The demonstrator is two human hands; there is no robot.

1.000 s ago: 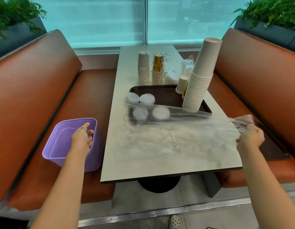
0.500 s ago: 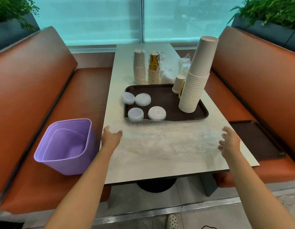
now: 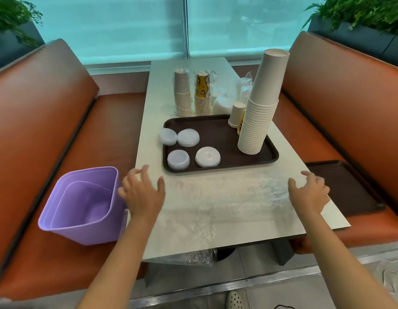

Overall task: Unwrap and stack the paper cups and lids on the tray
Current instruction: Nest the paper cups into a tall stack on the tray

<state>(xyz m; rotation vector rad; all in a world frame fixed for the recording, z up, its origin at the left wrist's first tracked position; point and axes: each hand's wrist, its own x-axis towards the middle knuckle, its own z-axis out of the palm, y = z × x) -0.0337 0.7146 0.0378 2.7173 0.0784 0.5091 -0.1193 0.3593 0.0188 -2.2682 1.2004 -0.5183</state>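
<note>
Table [image 3: 215, 210]: long pale slab with a stone-like matte top, set between two orange-brown padded benches.
Plastic wrap [image 3: 227, 197]: thin clear crinkled film, spread flat on the table in front of the tray; one end hangs over the near table edge.
Bin [image 3: 82, 204]: lilac plastic, squarish with rounded corners, on the left bench beside the table.
Tray [image 3: 218, 134]: dark brown, rectangular with a raised rim, in the middle of the table.
Tall cup stack [image 3: 260, 112]: plain white paper cups, upside down, leaning, on the tray's right side.
Wrapped cup stacks [image 3: 182, 92]: two, just behind the tray, one plain and one yellow printed.
Lids [image 3: 207, 156]: four low piles of round white lids on the tray's left side; one overhangs its rim.
Small cup [image 3: 236, 114]: one, inverted, at the tray's back right.
Left hand [image 3: 142, 192]: fingers spread, above the wrap's left end, holding nothing.
Right hand [image 3: 308, 192]: fingers spread, above the wrap's right end; contact unclear.
</note>
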